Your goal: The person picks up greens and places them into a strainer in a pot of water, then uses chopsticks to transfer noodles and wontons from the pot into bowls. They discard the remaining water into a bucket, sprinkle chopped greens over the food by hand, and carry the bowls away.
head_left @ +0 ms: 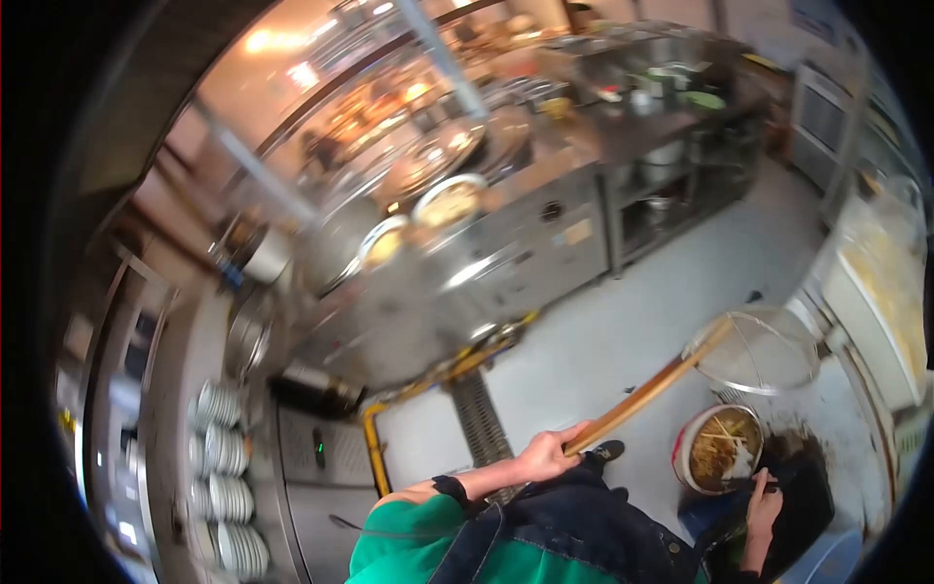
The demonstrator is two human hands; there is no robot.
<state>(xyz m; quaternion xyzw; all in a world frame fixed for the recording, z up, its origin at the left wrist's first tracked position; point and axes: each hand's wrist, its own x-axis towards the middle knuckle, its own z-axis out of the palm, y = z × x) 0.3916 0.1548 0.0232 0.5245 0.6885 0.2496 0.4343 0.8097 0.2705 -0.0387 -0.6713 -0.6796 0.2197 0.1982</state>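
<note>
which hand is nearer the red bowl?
Right. The right hand is at the red bowl's rim, on its near side. The left hand is well apart from it, its grip closed on the wooden handle of the skimmer.

Blur smears the worktop and its round pans, so their contents cannot be told. The left hand covers the end of the skimmer handle. The right hand is lost in shadow beside the bowl, its fingers unreadable.
</note>
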